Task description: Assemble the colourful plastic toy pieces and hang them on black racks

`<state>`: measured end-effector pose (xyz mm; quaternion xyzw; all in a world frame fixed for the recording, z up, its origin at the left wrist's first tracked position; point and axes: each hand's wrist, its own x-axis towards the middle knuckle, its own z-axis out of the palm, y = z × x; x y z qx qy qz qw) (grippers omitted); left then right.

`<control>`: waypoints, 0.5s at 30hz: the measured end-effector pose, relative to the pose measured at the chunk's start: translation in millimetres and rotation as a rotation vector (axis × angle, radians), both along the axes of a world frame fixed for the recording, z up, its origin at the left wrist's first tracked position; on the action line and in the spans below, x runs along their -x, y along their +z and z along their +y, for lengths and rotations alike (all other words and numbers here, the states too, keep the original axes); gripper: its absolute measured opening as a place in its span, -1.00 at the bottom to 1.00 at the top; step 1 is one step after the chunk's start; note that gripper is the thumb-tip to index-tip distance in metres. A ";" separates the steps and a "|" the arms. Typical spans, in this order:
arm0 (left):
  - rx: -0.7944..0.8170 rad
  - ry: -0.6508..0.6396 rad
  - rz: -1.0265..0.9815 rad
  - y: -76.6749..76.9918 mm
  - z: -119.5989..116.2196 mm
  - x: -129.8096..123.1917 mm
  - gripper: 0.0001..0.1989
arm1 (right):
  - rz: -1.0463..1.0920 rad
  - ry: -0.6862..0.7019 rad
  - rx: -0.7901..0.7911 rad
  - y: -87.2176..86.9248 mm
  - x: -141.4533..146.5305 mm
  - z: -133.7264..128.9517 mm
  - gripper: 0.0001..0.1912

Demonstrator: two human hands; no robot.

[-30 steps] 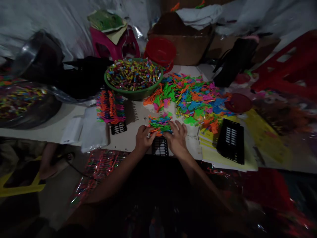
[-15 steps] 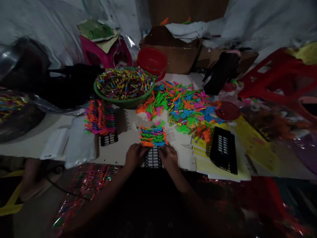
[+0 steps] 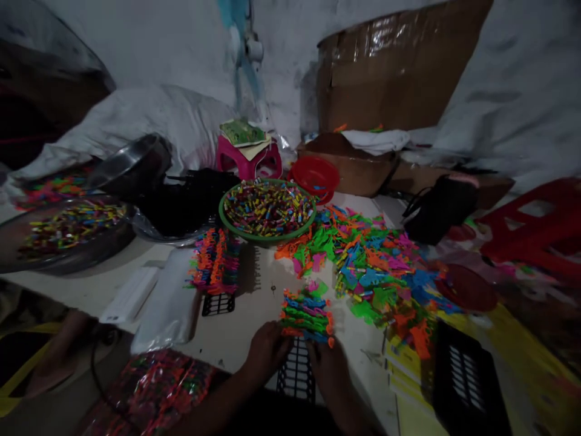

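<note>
A black plastic rack (image 3: pixel 296 372) with a grid of slots lies on the table in front of me. Across its far half sit rows of small plastic toys (image 3: pixel 305 313) in orange, green and blue. My left hand (image 3: pixel 267 350) is closed at the rack's left edge, just below the nearest row. At the opposite edge my right hand (image 3: pixel 327 366) is closed too, its fingertips close under an orange toy end. Dim light and the curled fingers hide exactly where they grip. Loose toys of the same kind form a bright pile (image 3: pixel 376 260) beyond my right hand.
A second loaded rack (image 3: pixel 214 263) stands left, beside clear plastic bags (image 3: pixel 170 303). Behind are a green basin (image 3: pixel 267 236) of small coloured pieces and a red basin (image 3: pixel 318 175). Black racks (image 3: pixel 467 375) lie on yellow cards (image 3: pixel 406 369) at right. Another person's leg (image 3: pixel 59 351) shows lower left.
The camera view has tilted up and turned left, so everything sits lower and further right. Both hands stay at the rack's edges, and the rows of toys look the same.
</note>
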<state>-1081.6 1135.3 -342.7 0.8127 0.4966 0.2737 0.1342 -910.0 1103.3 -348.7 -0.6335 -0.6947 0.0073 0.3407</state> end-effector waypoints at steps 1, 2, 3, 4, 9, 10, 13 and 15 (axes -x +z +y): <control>-0.003 0.000 -0.001 0.1 4.0 1.4 -0.78 | 0.034 0.087 0.048 9.7 -8.8 3.9 -0.83; -0.007 -0.009 0.000 0.3 8.4 3.4 -0.79 | 0.060 0.172 0.104 21.4 -20.8 9.1 -0.85; -0.012 -0.030 0.001 0.7 12.9 6.0 -0.78 | 0.074 0.266 0.170 34.5 -36.0 16.6 -0.86; -0.024 -0.060 0.002 1.0 17.1 8.9 -0.77 | 0.074 0.298 0.195 48.2 -53.4 27.0 -0.87; -0.050 -0.134 -0.004 -0.1 29.2 17.9 -0.64 | 0.089 0.196 0.200 105.9 -128.7 143.9 -0.73; -0.038 -0.120 -0.005 -1.3 29.5 17.9 -0.64 | 0.089 0.135 0.165 113.3 -133.3 178.0 -0.69; -0.046 -0.078 -0.032 -7.4 27.9 17.3 -0.66 | -0.100 -0.024 0.018 128.8 -123.9 280.2 -0.63; -0.064 -0.060 -0.064 -13.5 28.5 18.6 -0.64 | -0.216 -0.117 -0.042 134.6 -107.6 337.3 -0.55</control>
